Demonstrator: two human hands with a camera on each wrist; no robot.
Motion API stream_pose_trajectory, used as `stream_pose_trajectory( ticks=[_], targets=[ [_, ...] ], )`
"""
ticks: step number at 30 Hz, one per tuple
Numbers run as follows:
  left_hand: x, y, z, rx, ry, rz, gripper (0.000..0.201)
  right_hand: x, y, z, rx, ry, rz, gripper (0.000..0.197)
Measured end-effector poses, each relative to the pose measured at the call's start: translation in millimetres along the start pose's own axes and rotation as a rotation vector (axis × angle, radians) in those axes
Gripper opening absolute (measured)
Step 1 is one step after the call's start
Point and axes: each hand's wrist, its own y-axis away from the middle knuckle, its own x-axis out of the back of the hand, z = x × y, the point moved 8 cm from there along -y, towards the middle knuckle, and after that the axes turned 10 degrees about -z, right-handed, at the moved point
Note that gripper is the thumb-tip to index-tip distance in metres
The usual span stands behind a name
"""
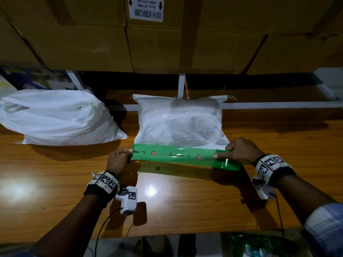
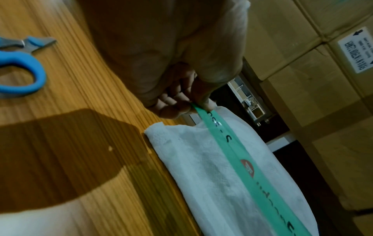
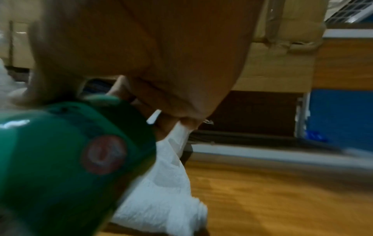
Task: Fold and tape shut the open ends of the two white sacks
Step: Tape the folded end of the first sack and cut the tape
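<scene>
Green printed tape strip (image 1: 174, 154) stretched taut over folded near end of flat white woven sack (image 1: 179, 123) on wooden surface (image 1: 55, 173), pinched by left hand (image 1: 118, 160), right hand (image 1: 241, 151) gripping roll; to be lowered level, pressed outward from centre.

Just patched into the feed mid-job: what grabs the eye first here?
A bright green printed tape strip stretched across the near edge of the flat white woven sack at table centre, the left hand pinching its free end, the right hand holding the green tape roll. A second, bulging white sack lies to the left.
</scene>
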Motion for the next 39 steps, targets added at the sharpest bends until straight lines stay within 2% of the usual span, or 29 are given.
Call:
stream_pose_trajectory(
  ticks=[3,4,6,10,12,14,16,17,20,22,23,25,26,28,32,33,35,39],
  targets=[
    [8.8,-4.5,-2.5,-0.005,0.0,0.02,0.027,-5.3,9.1,12.1,0.068,-0.358,-0.124,0.07],
    [10.4,-6.4,-3.5,0.0,0.006,0.021,0.027,-3.8,10.0,16.0,0.079,-0.457,-0.114,0.067],
    [11.2,-9.3,-6.0,0.011,0.009,0.012,0.028,-1.3,9.6,24.5,0.077,-0.572,-0.093,0.078],
    [14.2,-15.8,-6.7,-0.001,-0.006,0.011,0.036,1.0,10.1,34.7,0.045,-0.489,-0.105,0.07],
    [15.4,-18.1,-5.1,-0.012,-0.019,0.036,0.039,7.7,9.9,36.5,-0.022,-0.311,-0.084,0.06],
    [14.7,-18.2,-6.5,-0.023,-0.028,0.053,0.039,19.9,11.8,44.3,-0.156,-0.033,-0.012,0.045],
    [9.4,-16.0,-5.2,-0.035,-0.021,0.052,0.035,29.6,11.3,56.6,-0.194,0.066,0.026,0.046],
    [10.7,-15.3,-6.8,-0.028,-0.017,0.064,0.033,29.7,9.8,63.1,-0.171,0.004,0.009,0.051],
    [20.8,-19.0,-15.7,0.012,-0.008,0.085,0.029,33.3,16.7,74.6,-0.113,-0.418,0.031,0.059],
    [30.5,-20.6,-19.6,0.03,-0.017,0.088,0.026,37.3,20.0,75.5,-0.054,-0.558,0.05,0.074],
    [36.2,-22.4,-20.1,0.029,-0.032,0.098,0.025,36.7,19.8,77.8,-0.018,-0.575,0.044,0.075],
    [41.1,-26.1,-17.3,0.011,-0.045,0.108,0.023,33.1,21.0,80.7,-0.006,-0.567,0.006,0.045],
    [39.3,-27.2,-14.5,0.003,-0.037,0.105,0.022,31.6,19.4,85.8,-0.031,-0.529,-0.009,0.045],
    [29.6,-27.5,-10.2,-0.006,-0.025,0.092,0.021,29.0,13.6,91.0,-0.08,-0.411,-0.01,0.059],
    [21.6,-29.7,-14.8,-0.026,-0.028,0.095,0.02,35.7,11.2,86.0,-0.069,-0.319,0.011,0.068],
    [23.7,-31.5,-17.0,-0.018,-0.032,0.092,0.019,38.6,12.9,86.5,-0.069,-0.362,0.016,0.064],
    [30.0,-34.5,-19.5,-0.01,-0.026,0.097,0.017,39.6,19.9,84.7,-0.07,-0.485,-0.013,0.041],
    [36.9,-37.3,-15.0,-0.041,-0.012,0.138,0.022,32.5,19.0,80.3,-0.031,-0.561,-0.071,0.037]
  ],
)
